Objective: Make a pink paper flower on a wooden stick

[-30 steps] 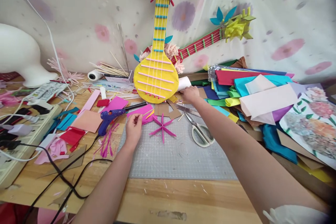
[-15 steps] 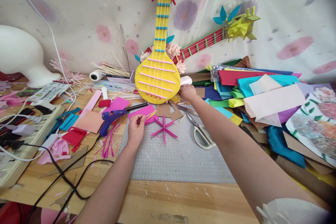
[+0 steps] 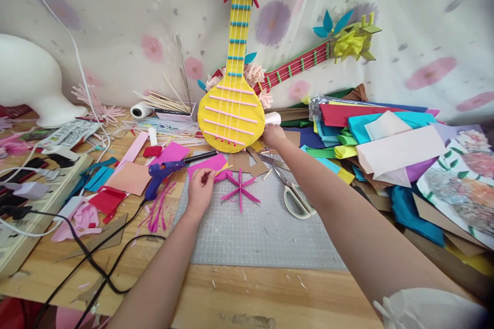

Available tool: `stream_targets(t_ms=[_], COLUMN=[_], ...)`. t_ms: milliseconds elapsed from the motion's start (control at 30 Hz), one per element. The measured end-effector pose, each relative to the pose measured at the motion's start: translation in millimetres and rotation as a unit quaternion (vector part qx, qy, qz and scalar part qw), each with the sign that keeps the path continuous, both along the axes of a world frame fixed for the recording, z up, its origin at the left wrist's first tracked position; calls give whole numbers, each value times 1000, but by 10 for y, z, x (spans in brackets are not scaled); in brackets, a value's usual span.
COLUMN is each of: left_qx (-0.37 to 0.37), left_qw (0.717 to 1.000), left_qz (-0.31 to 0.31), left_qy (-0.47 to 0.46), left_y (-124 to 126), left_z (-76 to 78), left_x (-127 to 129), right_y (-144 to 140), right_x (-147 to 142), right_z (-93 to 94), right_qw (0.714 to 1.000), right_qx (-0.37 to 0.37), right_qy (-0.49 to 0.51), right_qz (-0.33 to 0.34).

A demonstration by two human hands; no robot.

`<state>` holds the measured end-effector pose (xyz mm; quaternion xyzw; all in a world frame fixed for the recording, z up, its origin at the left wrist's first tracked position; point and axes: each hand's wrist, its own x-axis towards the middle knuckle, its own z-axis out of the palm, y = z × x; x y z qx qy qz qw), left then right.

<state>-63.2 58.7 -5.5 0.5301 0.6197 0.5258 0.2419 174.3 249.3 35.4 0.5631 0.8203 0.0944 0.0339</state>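
**Up close: two bare hands at a cluttered craft table**

Nearest, both forearms stretch forward from the bottom edge across a pale wooden tabletop point(image 3: 247, 298) and a grey gridded cutting mat point(image 3: 262, 226). The left hand point(image 3: 199, 193) rests at the mat's near-left corner, wrist straight, fingers curled inward; thumb and forefinger pinch a thin yellow strip point(image 3: 223, 169) against the edge of a magenta foam sheet point(image 3: 208, 163). Just beside it lies a magenta foam star point(image 3: 240, 191) with narrow pointed arms, flat on the mat. Left of the hand sit a blue glue gun point(image 3: 161, 175) with a black cord, and loose scraps of pink, red and teal foam.

Further out, the right arm extends long and nearly straight. The right hand point(image 3: 273, 136) lies palm down with fingers bent, resting on brown cardboard offcuts point(image 3: 252, 162) at the foot of the yellow instrument; whether it grips anything I cannot tell. White-handled scissors point(image 3: 293, 193) lie partly under that forearm.

Beyond, a yellow foam guitar point(image 3: 231, 113) with a rounded body, pink bars and thin strings leans upright against a flowered curtain point(image 3: 116, 20). A red-necked guitar point(image 3: 297, 67) slants behind it. To the right, a stack of soft coloured foam sheets point(image 3: 386, 133) is heaped.
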Motion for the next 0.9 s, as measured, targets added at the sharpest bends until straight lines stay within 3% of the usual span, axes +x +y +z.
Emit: stream_targets(t_ms=[167,467,733,833,900], left_qx=[9,8,9,6,11], left_qw=[998,997,998,998,998], left_qz=[-14,54,42,36,37], left_qy=[57,48,52,50,54], left_y=[-53,-12,5,19,19], left_z=[46,35,18,17,21], left_x=[-10,-28,-18,-9,-7], right_y=[-36,-29,-96,-191,-274], right_x=[-71,-34,81,206,284], right_z=[-27,-53,134,260,313], right_qw=[1000,999,999,997,986], right_qx=[5,31,15,6,-2], right_qy=[-5,-21,-8,57,161], right_qz=[-1,14,-34,-46,-50])
